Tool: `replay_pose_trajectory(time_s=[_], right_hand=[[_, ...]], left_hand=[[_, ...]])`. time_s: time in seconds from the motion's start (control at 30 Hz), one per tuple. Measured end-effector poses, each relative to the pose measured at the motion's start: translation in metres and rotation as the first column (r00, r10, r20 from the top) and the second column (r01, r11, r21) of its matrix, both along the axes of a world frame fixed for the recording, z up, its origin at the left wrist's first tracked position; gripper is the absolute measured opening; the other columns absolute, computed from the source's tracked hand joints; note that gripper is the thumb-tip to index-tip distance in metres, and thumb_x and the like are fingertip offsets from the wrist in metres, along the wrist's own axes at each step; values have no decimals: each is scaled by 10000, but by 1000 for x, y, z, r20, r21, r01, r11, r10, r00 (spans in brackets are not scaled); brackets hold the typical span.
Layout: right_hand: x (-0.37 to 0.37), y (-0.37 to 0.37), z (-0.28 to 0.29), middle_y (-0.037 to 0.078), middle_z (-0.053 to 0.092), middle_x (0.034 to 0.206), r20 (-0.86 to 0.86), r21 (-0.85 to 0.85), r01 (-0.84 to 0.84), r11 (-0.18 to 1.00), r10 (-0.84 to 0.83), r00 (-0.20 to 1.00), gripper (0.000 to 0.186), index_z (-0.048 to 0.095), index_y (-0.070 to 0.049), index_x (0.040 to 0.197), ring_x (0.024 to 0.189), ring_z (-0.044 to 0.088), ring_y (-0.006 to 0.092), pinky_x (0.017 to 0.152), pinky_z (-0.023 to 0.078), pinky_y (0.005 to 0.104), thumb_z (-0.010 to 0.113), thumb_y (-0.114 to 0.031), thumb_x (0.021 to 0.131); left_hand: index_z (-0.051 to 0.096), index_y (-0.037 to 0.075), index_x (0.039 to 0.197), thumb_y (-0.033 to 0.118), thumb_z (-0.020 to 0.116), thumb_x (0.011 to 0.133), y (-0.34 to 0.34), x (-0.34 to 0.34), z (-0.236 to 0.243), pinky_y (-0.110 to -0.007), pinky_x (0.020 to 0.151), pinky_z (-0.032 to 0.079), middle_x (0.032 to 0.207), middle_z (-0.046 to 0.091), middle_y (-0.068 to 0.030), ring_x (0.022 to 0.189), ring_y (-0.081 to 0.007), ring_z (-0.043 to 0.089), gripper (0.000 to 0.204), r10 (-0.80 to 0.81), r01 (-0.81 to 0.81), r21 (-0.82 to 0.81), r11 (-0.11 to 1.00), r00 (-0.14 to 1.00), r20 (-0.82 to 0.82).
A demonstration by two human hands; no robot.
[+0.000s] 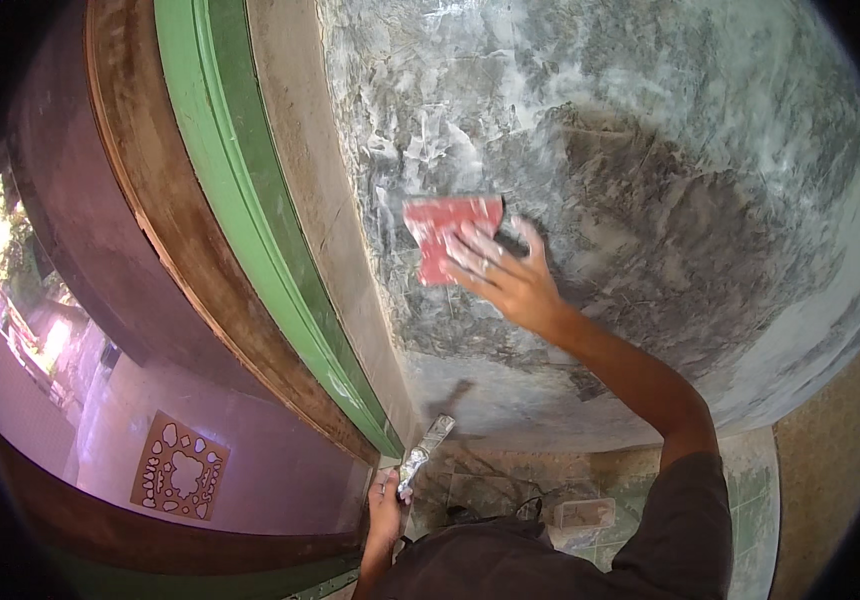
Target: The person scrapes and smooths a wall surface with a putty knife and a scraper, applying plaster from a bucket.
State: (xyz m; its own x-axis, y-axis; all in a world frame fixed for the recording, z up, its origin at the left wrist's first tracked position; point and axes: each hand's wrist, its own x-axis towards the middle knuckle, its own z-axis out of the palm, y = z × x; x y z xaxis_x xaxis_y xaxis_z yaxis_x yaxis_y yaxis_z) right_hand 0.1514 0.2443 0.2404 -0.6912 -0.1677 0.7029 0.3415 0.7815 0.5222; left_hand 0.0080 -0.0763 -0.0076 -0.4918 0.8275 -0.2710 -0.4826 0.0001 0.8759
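Note:
My right hand point(510, 275) presses a red, white-smeared flat spreader point(445, 225) against the mottled grey wall point(470, 110), its whitened fingers over the spreader's face and slightly blurred. Below, my left hand point(384, 505) holds a putty knife point(432, 440) upright, its metal blade and neck caked with white paste, beside the corner where the wall meets the door frame. Streaks and patches of pale coating lie on the wall around the red spreader, with a darker rough area to the right.
A green and brown wooden frame point(210, 120) runs down the left. Beyond it are a purplish wall point(270, 480) with a cut-out brown panel point(180, 465) and a bright opening onto greenery point(10, 240). At the bottom are green tiles point(750, 500) and a pale rectangular container point(585, 513).

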Motion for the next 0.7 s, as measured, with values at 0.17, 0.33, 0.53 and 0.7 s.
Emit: replay_pose_trajectory(time_s=[0.17,0.33,0.53,0.7], right_hand=[[-38,6,48,-8,453,1468,-136,-15,102,995,-103,985,696,503,-246,1383,1370,393,186,1031,267,626,629,66,773],[-29,20,-40,24,401,1499,58,27,159,987,-160,985,627,490,-202,1388,1361,384,178,984,312,581,634,-62,794],[-31,3,1,-8,462,1458,65,-32,-43,999,45,997,623,519,-253,1354,1345,400,157,985,304,550,675,-68,779],[-51,13,107,-23,457,1461,-194,234,279,931,-237,952,634,505,-296,1361,1344,397,151,1036,269,550,701,-84,796]], left_hand=[[562,39,1029,246,509,1004,6,1,10,-214,555,368,796,552,9,617,-58,450,215,2,-1,7,1000,999,-53],[577,44,1018,279,494,1001,12,-3,13,-220,555,385,785,547,24,614,-54,453,249,26,-23,54,998,998,-53],[574,49,1012,258,495,1008,10,-18,15,-205,517,373,802,552,7,611,-53,471,223,87,-87,28,996,996,10],[562,62,979,263,501,1007,13,-22,22,-199,517,365,793,535,18,603,-52,447,212,97,-98,77,992,995,7]])
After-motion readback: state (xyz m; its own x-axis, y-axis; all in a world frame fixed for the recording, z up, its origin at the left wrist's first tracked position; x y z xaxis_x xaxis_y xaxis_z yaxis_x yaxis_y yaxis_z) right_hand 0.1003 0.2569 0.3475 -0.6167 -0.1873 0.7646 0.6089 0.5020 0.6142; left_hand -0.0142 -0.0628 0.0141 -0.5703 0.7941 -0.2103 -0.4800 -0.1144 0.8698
